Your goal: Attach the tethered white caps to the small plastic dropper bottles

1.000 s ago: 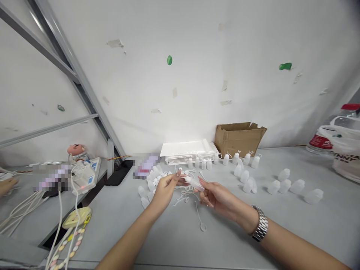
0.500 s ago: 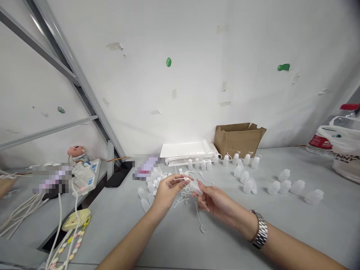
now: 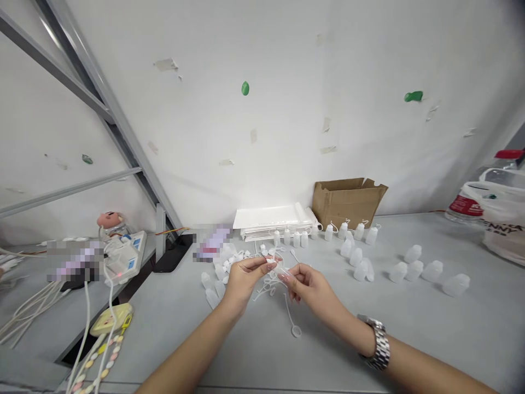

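Both hands meet above the grey table (image 3: pixel 254 350) near its middle. My left hand (image 3: pixel 243 282) pinches the small white tip at one end of a little translucent plastic bottle (image 3: pixel 280 270). My right hand (image 3: pixel 309 287), with a metal watch on its wrist, has its fingers closed on the bottle's body. Under the hands lie loose white tether loops (image 3: pixel 292 322) and small caps (image 3: pixel 229 261). Several empty bottles (image 3: pixel 211 287) lie to the left of my left hand.
Capped bottles (image 3: pixel 344 232) stand in a row before a cardboard box (image 3: pixel 348 201) and a white paper stack (image 3: pixel 274 220). More bottles (image 3: pixel 426 271) lie at the right. A plastic bag (image 3: pixel 505 221) sits at far right. Power strips and cables (image 3: pixel 118 257) fill the left.
The hands have drawn slightly lower and closer together. The right hand has turned the bottle so its body is now mostly hidden in the fingers.
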`<state>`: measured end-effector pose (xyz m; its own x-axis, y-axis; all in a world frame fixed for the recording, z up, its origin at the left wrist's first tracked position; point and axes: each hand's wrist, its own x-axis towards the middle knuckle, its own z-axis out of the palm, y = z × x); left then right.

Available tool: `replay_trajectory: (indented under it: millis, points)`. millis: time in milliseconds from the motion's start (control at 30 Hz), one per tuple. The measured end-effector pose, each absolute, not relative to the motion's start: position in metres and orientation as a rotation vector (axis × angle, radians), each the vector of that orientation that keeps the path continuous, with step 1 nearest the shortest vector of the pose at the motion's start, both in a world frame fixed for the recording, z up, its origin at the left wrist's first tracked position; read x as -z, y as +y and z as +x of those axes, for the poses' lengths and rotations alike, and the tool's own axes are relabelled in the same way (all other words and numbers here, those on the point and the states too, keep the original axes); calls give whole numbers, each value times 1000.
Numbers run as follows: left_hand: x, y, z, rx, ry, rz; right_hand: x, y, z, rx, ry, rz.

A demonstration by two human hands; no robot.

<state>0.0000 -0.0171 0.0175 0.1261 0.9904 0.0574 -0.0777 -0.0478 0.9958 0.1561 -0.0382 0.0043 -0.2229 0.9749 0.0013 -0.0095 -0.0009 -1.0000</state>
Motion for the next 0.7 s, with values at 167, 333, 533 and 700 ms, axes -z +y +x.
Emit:
replay_trajectory:
  millis: [167,333,533,700]
  points:
    - [-13,-17,2,-1143,908,1247,-5,-34,160,-2030,-1064,-738]
    - [-15,-17,4,-1196,961,1246,-6,-33,159,-1915,-1025,-767]
    - [-13,-14,0,-1213,955,1212,-9,-35,158,-1750,-1108,-807]
    - [-9,-14,2,-1178,893,1189,-5,-36,158,-1967,-1015,-696]
